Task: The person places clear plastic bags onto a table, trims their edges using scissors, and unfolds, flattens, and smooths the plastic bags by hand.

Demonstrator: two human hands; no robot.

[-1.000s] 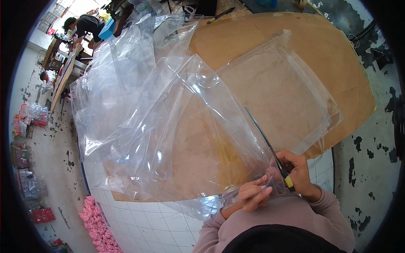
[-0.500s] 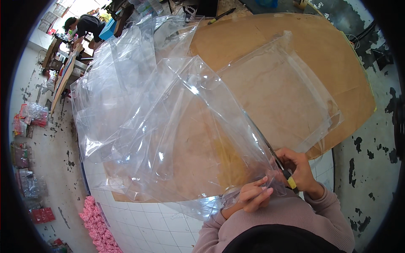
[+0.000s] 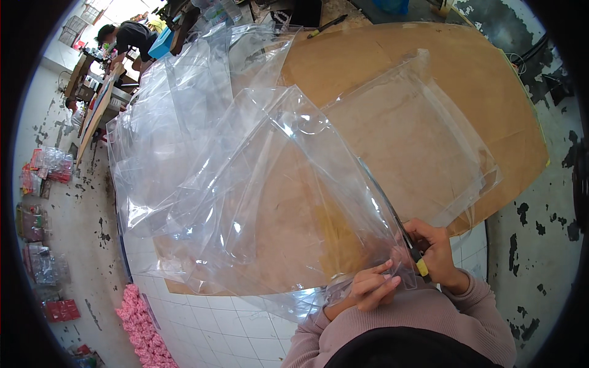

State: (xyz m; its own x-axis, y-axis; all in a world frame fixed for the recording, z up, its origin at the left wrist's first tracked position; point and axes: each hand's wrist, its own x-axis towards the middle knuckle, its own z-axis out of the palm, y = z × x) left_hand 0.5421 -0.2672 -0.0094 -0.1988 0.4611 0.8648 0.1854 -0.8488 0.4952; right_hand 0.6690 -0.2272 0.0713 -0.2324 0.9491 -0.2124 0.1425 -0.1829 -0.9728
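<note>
A large sheet of clear plastic lies folded and wrinkled in front of me, its near corner drawn toward my body. My left hand is closed in a pinch on that corner, and its fingers show through or beside the film. Just right of it, my right hand is closed around a slim tool with a black and yellow handle. A dark, narrow strip runs from it along the plastic's right edge; whether this is a blade or the edge itself is unclear. My right fingertips are partly hidden.
Brown board covers the table under the plastic. A flat clear plastic piece lies at right, more plastic sheets at left. A black-and-yellow tool rests at the far edge. Pink knitted material hangs lower left. A person works far left.
The view has shifted slightly. Both hands keep their holds close together at the corner, with only a slight shift of the fingers.
</note>
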